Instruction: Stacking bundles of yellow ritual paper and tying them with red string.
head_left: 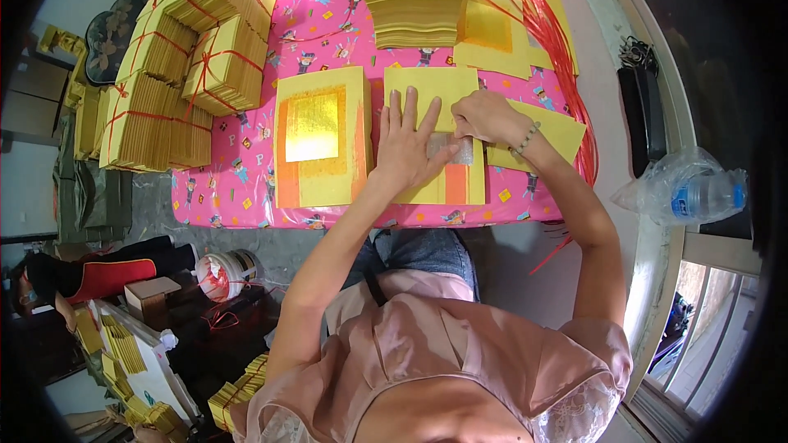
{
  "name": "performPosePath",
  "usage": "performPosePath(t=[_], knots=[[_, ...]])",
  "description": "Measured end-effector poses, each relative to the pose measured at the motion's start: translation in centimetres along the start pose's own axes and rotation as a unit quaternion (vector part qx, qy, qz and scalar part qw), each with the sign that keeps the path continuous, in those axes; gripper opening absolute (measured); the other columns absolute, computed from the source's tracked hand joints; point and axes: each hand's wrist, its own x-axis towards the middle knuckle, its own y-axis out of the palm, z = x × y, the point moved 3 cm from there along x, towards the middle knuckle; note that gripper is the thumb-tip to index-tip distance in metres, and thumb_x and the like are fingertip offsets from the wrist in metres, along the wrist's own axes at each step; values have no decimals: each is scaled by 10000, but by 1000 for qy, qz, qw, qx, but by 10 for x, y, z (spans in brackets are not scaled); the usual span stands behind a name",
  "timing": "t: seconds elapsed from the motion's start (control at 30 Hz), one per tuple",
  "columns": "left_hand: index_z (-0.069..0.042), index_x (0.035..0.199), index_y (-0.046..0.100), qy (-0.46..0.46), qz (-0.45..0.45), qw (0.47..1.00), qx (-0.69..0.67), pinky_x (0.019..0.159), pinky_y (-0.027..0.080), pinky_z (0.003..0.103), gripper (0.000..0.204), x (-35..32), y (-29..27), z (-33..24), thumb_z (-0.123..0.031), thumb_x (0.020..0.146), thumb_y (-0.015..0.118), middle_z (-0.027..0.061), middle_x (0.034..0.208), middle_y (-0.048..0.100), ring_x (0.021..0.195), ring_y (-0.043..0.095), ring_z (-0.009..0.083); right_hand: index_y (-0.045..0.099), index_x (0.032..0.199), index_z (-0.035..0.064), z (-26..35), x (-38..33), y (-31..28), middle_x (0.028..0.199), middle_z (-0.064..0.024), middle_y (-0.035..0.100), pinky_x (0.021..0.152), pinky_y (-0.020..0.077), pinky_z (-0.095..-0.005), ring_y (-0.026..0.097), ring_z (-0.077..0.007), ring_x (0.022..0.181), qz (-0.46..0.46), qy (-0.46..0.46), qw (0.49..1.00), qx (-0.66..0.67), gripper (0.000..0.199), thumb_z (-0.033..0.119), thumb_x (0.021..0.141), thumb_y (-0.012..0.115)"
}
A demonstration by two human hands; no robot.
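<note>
My left hand [406, 143] lies flat with fingers spread on a stack of yellow paper [431, 82] at the table's near middle. A silver patch [461, 151] and an orange stripe show on it beside my thumb. My right hand [491, 121], with a beaded bracelet at the wrist, is closed with curled fingers at the right side of this paper; what its fingertips hold is hidden. To the left stands another yellow paper stack [355, 86], its top sheet bearing a gold foil square [316, 127] edged in orange. A loose yellow sheet [546, 133] lies under my right wrist.
Yellow bundles tied with red string [148, 119] are piled at the table's left. A tall yellow stack [414, 20] stands at the back, near red strings [566, 57]. A bagged water bottle [689, 197] is at right. Below left are a bucket [226, 275] and another person's hand [66, 309].
</note>
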Motion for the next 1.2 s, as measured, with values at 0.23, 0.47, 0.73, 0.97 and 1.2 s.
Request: performPosePath(t=[0.23, 0.47, 0.73, 0.97, 1.2], knots=[[-147, 1554, 241, -15, 40, 999, -15, 1170, 73, 591, 918, 3, -1, 1, -728, 868, 429, 295, 1579, 123, 1450, 55, 525, 599, 796, 54, 5, -2, -2, 754, -121, 654, 684, 483, -479, 647, -357, 783, 22, 14, 999, -24, 317, 325, 741, 753], [-160, 1529, 306, -14, 40, 999, -19, 1155, 144, 598, 774, 8, -6, 3, -633, 929, 431, 301, 1552, 210, 1426, 154, 535, 581, 799, 46, 16, -10, -10, 728, -105, 592, 638, 491, -434, 643, -320, 737, -131, -110, 981, -95, 299, 302, 752, 729], [-116, 1321, 531, 6, -70, 996, 59, 1005, 401, 503, 511, 28, -24, 7, -98, 817, 615, 216, 1328, 536, 1221, 505, 427, 578, 764, 70, 19, -12, -27, 728, -85, 582, 646, 482, -413, 621, -273, 699, -185, -161, 950, -194, 173, 219, 784, 664], [-86, 1365, 523, 33, -259, 962, 74, 1016, 394, 506, 555, 22, -75, -10, -46, 815, 581, 162, 1377, 532, 1254, 496, 395, 611, 1023, 20, 34, -75, -87, 965, -131, 625, 755, 515, -394, 641, -263, 907, -469, 5, 879, 90, 315, 280, 866, 693], [-132, 1381, 526, 109, -288, 950, 57, 1030, 394, 494, 612, -1, -100, -76, -35, 783, 615, 115, 1382, 540, 1249, 505, 353, 493, 1280, -14, 23, -139, -48, 1139, -69, 630, 837, 534, -332, 618, -128, 1043, -277, 141, 663, 681, 527, 346, 936, 662]])
